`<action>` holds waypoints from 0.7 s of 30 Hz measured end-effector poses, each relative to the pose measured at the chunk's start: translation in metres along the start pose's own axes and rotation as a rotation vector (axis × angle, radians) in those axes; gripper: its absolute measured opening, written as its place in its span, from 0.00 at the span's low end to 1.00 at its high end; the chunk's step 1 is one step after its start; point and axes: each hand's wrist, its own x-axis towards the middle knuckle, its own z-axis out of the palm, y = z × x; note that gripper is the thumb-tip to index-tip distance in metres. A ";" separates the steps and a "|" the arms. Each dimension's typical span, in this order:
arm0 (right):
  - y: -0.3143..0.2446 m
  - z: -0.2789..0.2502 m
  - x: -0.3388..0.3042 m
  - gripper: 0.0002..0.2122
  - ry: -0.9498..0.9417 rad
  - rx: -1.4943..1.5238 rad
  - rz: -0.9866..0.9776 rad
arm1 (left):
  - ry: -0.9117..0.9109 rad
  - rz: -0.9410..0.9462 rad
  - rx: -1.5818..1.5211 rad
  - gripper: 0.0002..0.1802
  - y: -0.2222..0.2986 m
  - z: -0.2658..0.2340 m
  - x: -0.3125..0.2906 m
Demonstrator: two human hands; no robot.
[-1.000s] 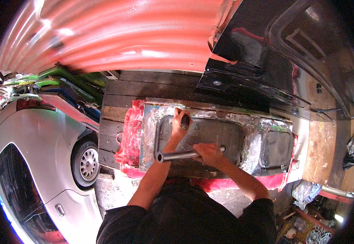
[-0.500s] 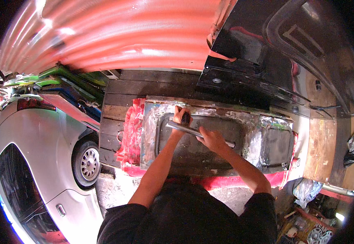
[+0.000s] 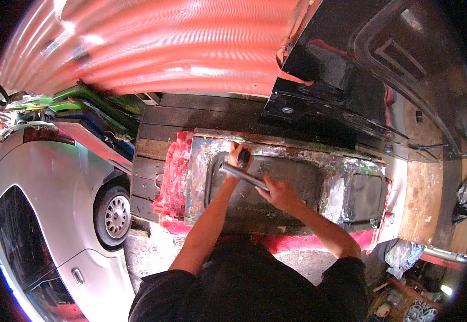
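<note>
My left hand (image 3: 239,153) is wrapped round a short dark handle-like object (image 3: 243,158) near the far left corner of the panel's recess. What its lower end touches is hidden. My right hand (image 3: 279,195) is closed on the near end of a straight grey metal bar (image 3: 244,176), which slants up to the left and ends just by my left wrist. Both hands are over a worn, paint-smeared panel (image 3: 332,188) with a large dark rounded recess (image 3: 287,166) and a smaller recess (image 3: 365,196) to its right.
Red sheeting (image 3: 173,182) sticks out from under the panel, which lies on a bench beside dark wooden planks (image 3: 190,114). A silver car (image 3: 56,177) stands at the left. A large black vehicle panel (image 3: 324,70) is at the far right, with plastic bags (image 3: 402,256) at the lower right.
The bar no longer reaches out past my right hand to the right; its right end is now at that hand. My left hand has stayed nearly in place.
</note>
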 end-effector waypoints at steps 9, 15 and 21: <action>0.029 0.019 0.006 0.17 0.027 0.042 -0.087 | 0.074 -0.590 -0.814 0.12 0.004 0.011 -0.008; -0.004 -0.011 -0.004 0.16 0.048 0.107 -0.180 | 0.047 -0.132 -0.087 0.14 -0.008 0.013 -0.009; 0.019 0.015 -0.006 0.19 -0.092 0.024 -0.035 | 0.051 -0.104 -0.038 0.12 0.000 0.014 -0.007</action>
